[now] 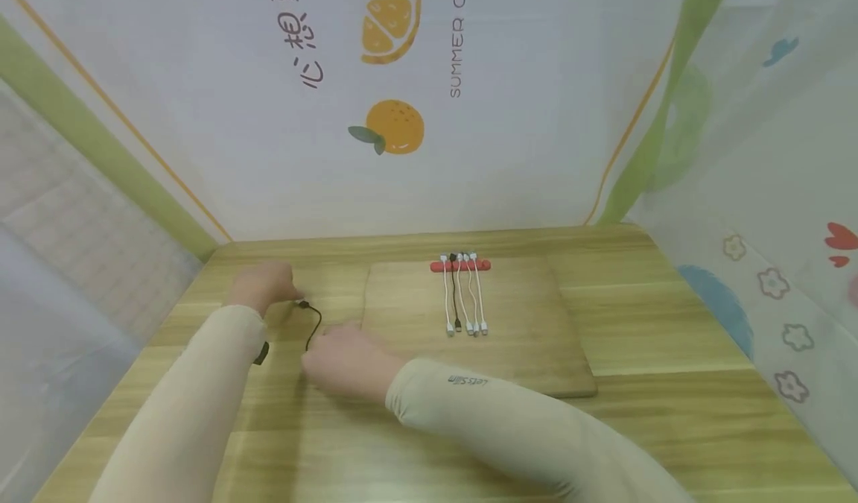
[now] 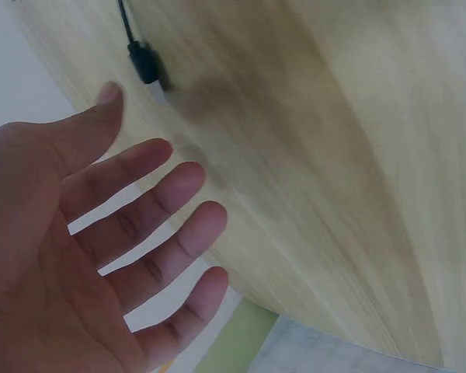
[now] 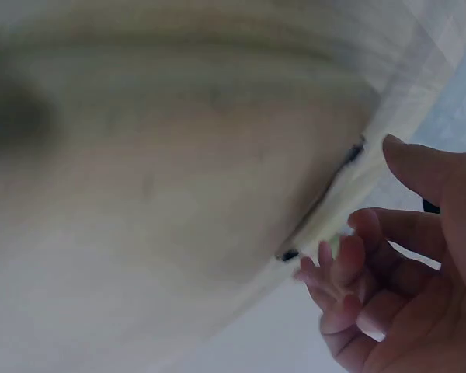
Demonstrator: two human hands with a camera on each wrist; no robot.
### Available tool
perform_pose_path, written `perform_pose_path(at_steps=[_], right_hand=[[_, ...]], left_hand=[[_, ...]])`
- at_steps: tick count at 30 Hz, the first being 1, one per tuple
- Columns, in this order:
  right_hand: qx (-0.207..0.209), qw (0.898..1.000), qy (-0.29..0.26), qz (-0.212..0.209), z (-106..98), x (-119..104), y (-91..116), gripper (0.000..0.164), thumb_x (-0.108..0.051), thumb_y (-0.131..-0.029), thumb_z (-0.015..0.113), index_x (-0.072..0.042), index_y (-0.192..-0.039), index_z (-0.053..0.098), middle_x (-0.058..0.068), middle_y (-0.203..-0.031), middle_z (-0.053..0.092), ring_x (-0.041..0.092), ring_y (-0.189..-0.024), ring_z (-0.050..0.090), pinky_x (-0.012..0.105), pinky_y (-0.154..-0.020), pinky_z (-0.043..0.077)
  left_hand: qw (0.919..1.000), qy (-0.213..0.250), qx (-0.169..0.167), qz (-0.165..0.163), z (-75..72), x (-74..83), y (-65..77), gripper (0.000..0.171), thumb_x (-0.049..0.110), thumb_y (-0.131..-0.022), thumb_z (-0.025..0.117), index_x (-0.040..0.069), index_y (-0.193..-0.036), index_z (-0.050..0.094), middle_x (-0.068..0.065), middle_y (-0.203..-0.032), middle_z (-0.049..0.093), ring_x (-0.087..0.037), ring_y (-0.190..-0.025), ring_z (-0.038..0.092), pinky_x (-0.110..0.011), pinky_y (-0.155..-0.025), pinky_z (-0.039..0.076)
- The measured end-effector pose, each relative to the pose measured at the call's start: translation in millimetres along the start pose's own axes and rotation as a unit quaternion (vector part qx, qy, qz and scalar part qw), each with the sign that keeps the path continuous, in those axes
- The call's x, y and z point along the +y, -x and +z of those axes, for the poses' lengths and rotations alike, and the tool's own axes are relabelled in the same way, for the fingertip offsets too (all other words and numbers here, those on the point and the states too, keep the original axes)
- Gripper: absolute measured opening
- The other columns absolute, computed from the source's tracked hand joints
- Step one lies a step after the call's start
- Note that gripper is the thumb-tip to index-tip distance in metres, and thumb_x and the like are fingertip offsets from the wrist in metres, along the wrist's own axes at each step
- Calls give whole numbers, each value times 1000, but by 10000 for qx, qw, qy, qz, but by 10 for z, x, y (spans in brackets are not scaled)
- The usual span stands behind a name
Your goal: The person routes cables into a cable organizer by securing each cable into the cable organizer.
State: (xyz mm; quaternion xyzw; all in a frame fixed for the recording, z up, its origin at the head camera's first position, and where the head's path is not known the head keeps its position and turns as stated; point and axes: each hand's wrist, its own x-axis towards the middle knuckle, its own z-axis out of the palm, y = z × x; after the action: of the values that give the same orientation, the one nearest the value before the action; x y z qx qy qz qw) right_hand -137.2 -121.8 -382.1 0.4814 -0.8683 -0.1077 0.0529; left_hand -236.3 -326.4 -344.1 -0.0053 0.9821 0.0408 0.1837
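Observation:
A short black USB cable (image 1: 316, 328) lies on the wooden table, left of the board. My left hand (image 1: 264, 287) is over its far end; in the left wrist view that hand (image 2: 132, 210) has its fingers spread, apart from the cable's black plug (image 2: 144, 64). My right hand (image 1: 348, 361) hovers at the cable's near end and hides part of it. In the right wrist view my right hand (image 3: 396, 264) has loosely bent fingers holding nothing, with the thumb raised and the blurred black cable (image 3: 318, 202) beyond them.
A thin wooden board (image 1: 402, 302) lies mid-table. On it, a red cable holder (image 1: 438, 267) carries several short cables side by side, mostly white (image 1: 480, 294), one black (image 1: 455, 294). A printed curtain (image 1: 523, 153) hangs behind the table (image 1: 643, 324).

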Motion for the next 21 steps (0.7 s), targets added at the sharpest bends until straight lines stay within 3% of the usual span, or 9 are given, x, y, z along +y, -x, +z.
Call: perform_pose_path(at_steps=[3,10,15,21], right_hand=[[-179,9996,-145,180,43,-76,-94,15,-39,-105,64,-38,-96,75,-16,-102,75,7,-87,66,32,-74,58],[-318,9984,-27,476,140,-211,-233,9,-36,-102,67,-39,-98,74,-17,-105,76,7,-90,68,32,-81,55],[-411,9976,-70,554,125,-260,-249,11,-34,-102,67,-40,-100,75,-17,-104,76,6,-88,67,31,-78,56],[-485,9975,-203,463,116,-294,-235,12,-34,-104,65,-37,-98,75,-15,-101,75,7,-84,65,30,-74,57]], left_hand=[[9999,-52,89,-4,59,-14,-35,41,43,-103,67,3,-98,66,-13,-97,66,-25,-85,58,-49,-79,56],[9997,23,205,112,136,65,-12,55,45,-100,65,-7,-120,65,-28,-126,69,-40,-109,67,-63,-97,55],[9996,156,91,193,119,128,38,41,37,-100,70,-3,-105,65,-22,-111,70,-36,-100,64,-60,-93,56],[9996,241,22,177,146,121,60,42,33,-101,73,-6,-113,63,-25,-116,70,-39,-107,65,-61,-94,56]])
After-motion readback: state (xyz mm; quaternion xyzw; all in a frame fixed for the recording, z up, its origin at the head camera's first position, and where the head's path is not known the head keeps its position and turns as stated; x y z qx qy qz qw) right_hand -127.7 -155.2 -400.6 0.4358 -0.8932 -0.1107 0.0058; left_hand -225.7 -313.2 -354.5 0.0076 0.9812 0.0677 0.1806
